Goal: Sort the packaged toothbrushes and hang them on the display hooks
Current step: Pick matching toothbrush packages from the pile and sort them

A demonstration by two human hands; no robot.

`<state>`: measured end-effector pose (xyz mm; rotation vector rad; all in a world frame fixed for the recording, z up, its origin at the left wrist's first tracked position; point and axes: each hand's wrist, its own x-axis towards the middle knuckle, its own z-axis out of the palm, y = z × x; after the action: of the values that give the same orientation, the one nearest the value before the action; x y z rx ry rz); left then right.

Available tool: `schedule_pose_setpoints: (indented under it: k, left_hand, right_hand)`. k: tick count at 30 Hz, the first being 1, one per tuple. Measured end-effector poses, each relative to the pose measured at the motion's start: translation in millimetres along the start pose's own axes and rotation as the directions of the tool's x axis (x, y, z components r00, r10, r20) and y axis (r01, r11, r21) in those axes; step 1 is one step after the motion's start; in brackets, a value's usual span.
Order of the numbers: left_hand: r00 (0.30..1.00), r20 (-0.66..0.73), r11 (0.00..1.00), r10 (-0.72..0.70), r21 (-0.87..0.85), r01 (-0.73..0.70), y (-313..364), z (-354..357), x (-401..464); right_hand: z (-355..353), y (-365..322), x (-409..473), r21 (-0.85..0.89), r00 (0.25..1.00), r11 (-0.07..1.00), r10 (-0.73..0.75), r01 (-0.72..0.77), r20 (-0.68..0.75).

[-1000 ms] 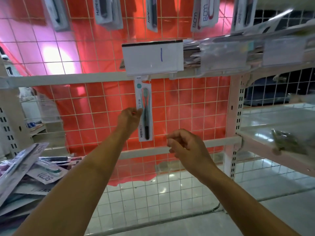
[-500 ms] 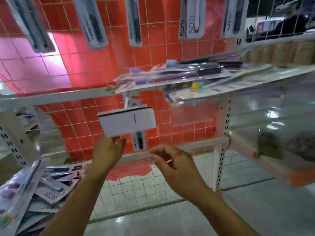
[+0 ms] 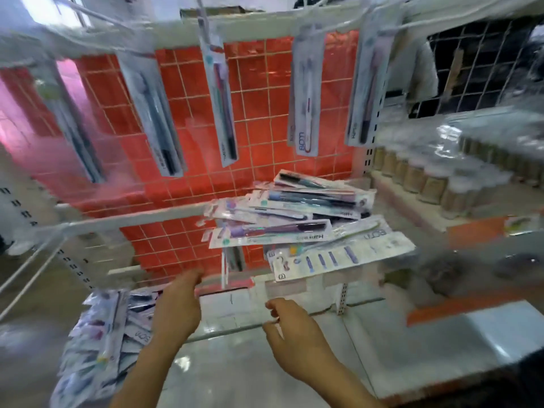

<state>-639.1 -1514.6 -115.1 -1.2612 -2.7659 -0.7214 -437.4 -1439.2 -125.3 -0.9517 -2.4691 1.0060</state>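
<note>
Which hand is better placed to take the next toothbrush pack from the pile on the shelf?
Probably the right hand. It holds nothing and sits below the pile of packs on the shelf, nearer than the left hand, which is further left, by the price tag.

White shelf (image 3: 379, 254) under a loose pile of packaged toothbrushes (image 3: 297, 219)

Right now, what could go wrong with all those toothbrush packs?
1. The loose stack of packaged toothbrushes juts past the white shelf edge; a bump from the right hand might spill it.
2. The left hand reaches beside a thin hanging pack and could knock it off.
</note>
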Motion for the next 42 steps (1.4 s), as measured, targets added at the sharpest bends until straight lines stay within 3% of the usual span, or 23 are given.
schedule_pose_setpoints:
  k: [5, 10, 15, 19, 22, 26, 29, 36, 42]
  left_hand:
    - [0.999, 0.031, 0.995, 0.01, 0.094, -0.013, 19.7, -45.5, -10.5]
    - [0.996, 0.029, 0.989, 0.083, 0.122, -0.086, 52.0, -69.8, -15.7]
    - [0.982, 0.084, 0.984, 0.17, 0.044, -0.175, 84.8, -71.5, -16.7]
    - [0.971, 0.123, 0.978, 0.207, -0.062, -0.201, 101.4, -57.8, -5.6]
    - [0.97, 0.18, 0.986, 0.165, -0.061, -0.156, 108.5, -45.7, 6.5]
    - [0.974, 0.183, 0.981, 0.131, 0.117, -0.153, 112.5, -33.2, 19.4]
    - [0.957, 0.269, 0.973, 0.105, 0.169, -0.154, 114.6, -27.6, 30.2]
    - [0.884, 0.467, 0.999, -0.027, -0.017, 0.039, 124.9, -19.8, 41.5]
    - [0.911, 0.412, 0.987, -0.009, -0.145, 0.076, 122.2, -15.0, 38.9]
  right_hand:
    - [-40.4, -30.4, -16.8, -0.099, 0.999, 0.995, 0.002, 0.001, 0.039]
    - [-74.8, -47.0, -10.9, -0.159, 0.999, 0.987, -0.027, 0.024, -0.019]
    - [-99.6, -46.6, 14.0, -0.228, 0.988, 0.974, -0.022, -0.014, -0.154]
    - [-109.9, -46.2, 47.3, -0.361, 0.982, 0.932, -0.05, -0.02, -0.184]
    - [-112.0, -40.0, 79.0, -0.4, 0.976, 0.915, -0.044, -0.046, -0.214]
    - [-124.2, -31.6, 124.9, -0.446, 0.961, 0.888, -0.016, -0.114, -0.277]
    - [-134.9, -21.5, 153.2, -0.471, 0.956, 0.867, 0.019, -0.162, -0.294]
    - [-140.7, -4.4, 183.8, -0.556, 0.955, 0.778, 0.213, -0.293, -0.206]
    - [-137.5, -3.7, 181.8, -0.635, 0.955, 0.715, 0.186, -0.292, -0.229]
